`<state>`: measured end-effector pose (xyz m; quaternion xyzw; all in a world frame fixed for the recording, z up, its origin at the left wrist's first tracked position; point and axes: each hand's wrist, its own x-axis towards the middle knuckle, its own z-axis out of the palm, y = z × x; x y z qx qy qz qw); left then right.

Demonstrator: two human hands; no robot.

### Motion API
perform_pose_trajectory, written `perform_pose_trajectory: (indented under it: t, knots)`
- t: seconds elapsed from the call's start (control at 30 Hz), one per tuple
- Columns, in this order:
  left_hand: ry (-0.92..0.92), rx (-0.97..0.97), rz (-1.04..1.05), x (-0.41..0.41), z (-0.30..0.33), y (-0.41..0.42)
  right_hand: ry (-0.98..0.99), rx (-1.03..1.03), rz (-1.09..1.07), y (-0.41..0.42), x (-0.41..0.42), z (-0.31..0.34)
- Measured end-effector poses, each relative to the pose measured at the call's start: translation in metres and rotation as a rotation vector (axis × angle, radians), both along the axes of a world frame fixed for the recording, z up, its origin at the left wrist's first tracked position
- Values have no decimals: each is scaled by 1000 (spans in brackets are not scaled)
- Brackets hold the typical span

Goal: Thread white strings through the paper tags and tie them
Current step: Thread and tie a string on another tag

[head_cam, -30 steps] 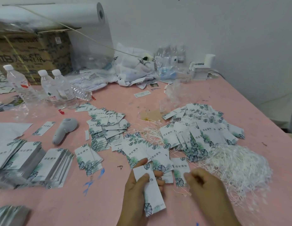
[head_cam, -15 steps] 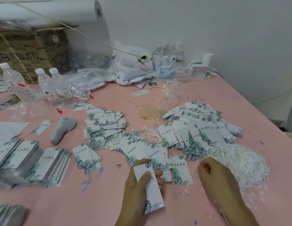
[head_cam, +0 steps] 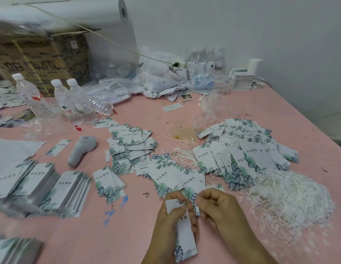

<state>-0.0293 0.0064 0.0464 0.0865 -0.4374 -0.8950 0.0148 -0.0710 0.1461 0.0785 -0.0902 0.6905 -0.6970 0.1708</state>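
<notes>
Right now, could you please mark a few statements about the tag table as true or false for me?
1. The left hand grips a paper tag. True.
2. The heap of white strings lies left of the hands. False: it lies to their right.
3. The right hand rests flat and open on the pink table. False: its fingers are curled at the top of the held tag; whether they pinch a string cannot be told.
4. Three capped water bottles stand upright at the back left. True.
5. The grey handheld device stands on the cardboard box. False: it lies on the table, left of the loose tags.
</notes>
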Motion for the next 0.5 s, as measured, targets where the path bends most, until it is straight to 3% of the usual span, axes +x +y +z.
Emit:
perform_pose_trajectory:
  t: [0.2,0.5]
  knots:
    - [-2,-157,3,0,-3,-1,39,-25,41,-1,6,0]
    - [19,-174,123,1,-8,-1,159,262,40,0,10,-10]
